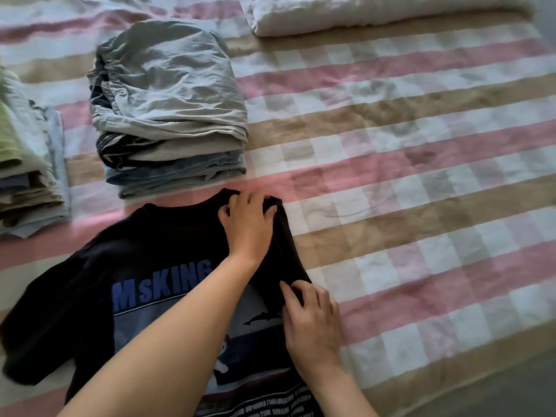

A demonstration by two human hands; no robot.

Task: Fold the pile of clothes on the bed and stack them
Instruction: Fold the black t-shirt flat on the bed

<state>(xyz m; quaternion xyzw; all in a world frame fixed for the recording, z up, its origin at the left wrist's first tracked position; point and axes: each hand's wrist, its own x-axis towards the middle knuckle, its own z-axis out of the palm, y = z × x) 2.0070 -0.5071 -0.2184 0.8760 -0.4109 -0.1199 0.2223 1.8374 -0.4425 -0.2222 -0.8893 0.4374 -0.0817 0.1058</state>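
One wide-angle camera, worn on the head, looks forward and steeply down from close above onto the pink, beige and white checked bed (421, 182), which fills nearly the whole view.

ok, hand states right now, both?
Left hand: gripping the black T-shirt at its shoulder.
Right hand: pinching the same shirt's folded side edge.
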